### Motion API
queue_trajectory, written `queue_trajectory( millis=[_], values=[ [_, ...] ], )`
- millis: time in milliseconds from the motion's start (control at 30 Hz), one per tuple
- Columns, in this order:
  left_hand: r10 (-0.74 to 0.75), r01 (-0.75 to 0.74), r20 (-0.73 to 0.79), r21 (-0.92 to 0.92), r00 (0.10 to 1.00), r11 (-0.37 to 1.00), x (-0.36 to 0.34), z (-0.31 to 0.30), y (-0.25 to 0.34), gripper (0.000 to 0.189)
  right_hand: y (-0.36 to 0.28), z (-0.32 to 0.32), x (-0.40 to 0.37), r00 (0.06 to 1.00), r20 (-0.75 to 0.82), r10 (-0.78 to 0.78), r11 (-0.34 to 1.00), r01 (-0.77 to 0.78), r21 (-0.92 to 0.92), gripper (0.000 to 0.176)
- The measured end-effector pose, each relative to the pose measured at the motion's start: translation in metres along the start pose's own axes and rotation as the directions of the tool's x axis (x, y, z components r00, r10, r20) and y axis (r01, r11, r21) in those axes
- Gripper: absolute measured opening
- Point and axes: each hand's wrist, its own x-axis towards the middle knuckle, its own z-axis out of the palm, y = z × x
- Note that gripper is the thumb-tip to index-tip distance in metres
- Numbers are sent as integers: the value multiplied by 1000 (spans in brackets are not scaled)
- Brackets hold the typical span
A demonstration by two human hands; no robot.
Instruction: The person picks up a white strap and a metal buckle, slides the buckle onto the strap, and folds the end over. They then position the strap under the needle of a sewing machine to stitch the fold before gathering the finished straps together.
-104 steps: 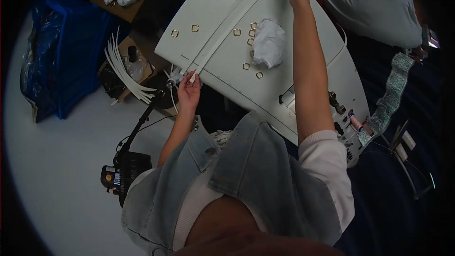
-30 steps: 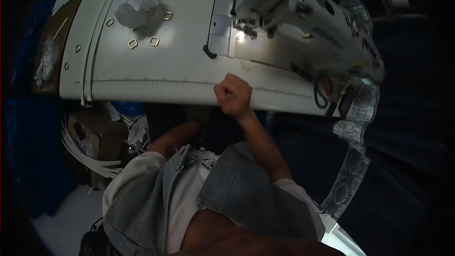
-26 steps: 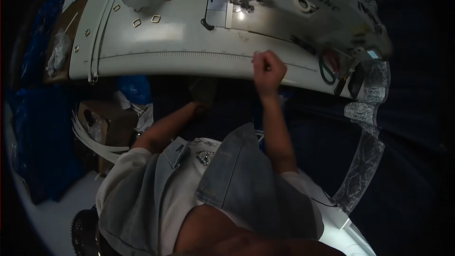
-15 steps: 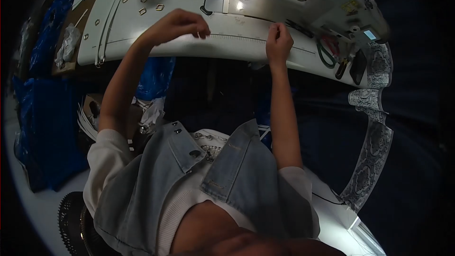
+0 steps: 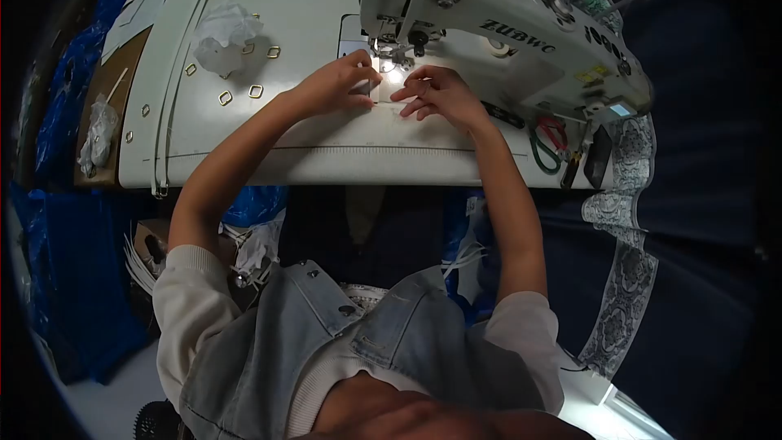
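A white sewing machine point(image 5: 505, 41) stands on the white table point(image 5: 318, 165), its lit presser foot point(image 5: 397, 57) between and just above my hands. My left hand point(image 5: 342, 85) is at the left of the foot, thumb and forefinger apart, fingertips close to the table surface. From the right, my right hand point(image 5: 440, 98) reaches in with spread fingers just below the foot. A narrow pale strip point(image 5: 386, 91) lies between the fingertips; whether either hand touches it is unclear. Nothing is visibly gripped.
Several gold buckles point(image 5: 256, 91) lie left of my hands beside a crumpled plastic bag point(image 5: 228, 37). Long white straps point(image 5: 169, 114) cross the table's left part. Red and green-handled scissors point(image 5: 547, 145), screwdrivers point(image 5: 573, 165) and a dark phone-like object point(image 5: 599, 155) rest at the right.
Both hands have moved inward and up toward the presser foot. The right hand's fingers, curled before, are now spread. The view has shifted, showing more of the sewing machine.
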Motion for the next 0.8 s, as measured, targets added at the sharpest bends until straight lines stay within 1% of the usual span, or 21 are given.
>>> queue_trajectory(
  millis=[33,67,100,133,167,200,233,300,333,367,400,433,467,500,533,567,600,633,667,733,800],
  values=[
    [2,-1,55,-18,998,1000,1,-3,1,33,-5,-1,12,988,145,45,999,-44,-12,20],
    [34,-36,38,35,999,999,2,-4,5,26,-6,-4,22,955,280,95,995,-90,-30,21],
    [32,-34,41,32,999,999,2,-1,3,26,2,-9,32,933,356,48,997,-64,33,24],
    [126,-126,12,74,992,989,2,2,-1,24,9,-9,37,933,356,51,997,-69,36,24],
    [219,-216,-13,119,976,969,3,4,-1,23,14,-5,43,950,311,31,980,-89,176,26],
    [301,-273,-70,264,951,925,2,7,3,22,18,-3,47,964,265,17,944,-103,314,28],
    [291,-266,-62,257,955,929,2,8,0,22,20,-5,50,947,320,-9,920,-118,374,32],
    [343,-314,-160,179,926,932,-3,15,-4,23,18,-2,49,938,347,-23,886,-142,442,33],
    [327,-303,-154,161,932,939,-5,17,-4,23,16,-2,46,930,364,-50,857,-147,494,33],
    [243,-234,-130,81,961,969,-6,17,-5,22,14,-3,44,929,367,-37,852,-162,498,33],
    [159,-159,-104,6,982,987,-6,17,-5,22,12,-5,41,938,344,-36,878,-135,460,33],
    [150,-151,-107,2,983,989,-6,16,-4,22,7,-8,39,946,323,-40,902,-105,418,33],
    [95,-98,-116,-19,989,995,-7,15,-1,22,1,-10,36,943,331,-37,901,-112,419,33],
    [39,-44,-122,-40,992,998,-8,13,1,22,-6,-12,33,949,315,-6,929,-111,353,32],
    [26,-31,-117,-40,993,999,-7,13,1,22,-7,-13,33,954,298,24,951,-113,287,31],
    [35,-47,-189,-59,981,997,-6,14,3,22,-2,-12,35,951,306,28,948,-123,295,31],
    [45,-66,-259,-74,965,995,-5,15,4,22,4,-11,36,967,255,-8,966,-58,253,29],
    [38,-59,-251,-75,967,995,-5,15,6,22,9,-10,37,978,203,-49,978,5,208,27],
    [54,-79,-273,-81,960,994,-4,14,7,22,15,-9,39,978,203,-49,976,4,217,27],
    [75,-103,-289,-82,954,991,0,15,10,22,24,-10,41,979,147,-145,982,160,-99,22],
    [-15,-6,-250,-82,968,997,1,16,10,22,24,-9,40,980,121,-161,981,172,-86,18]
  ],
)
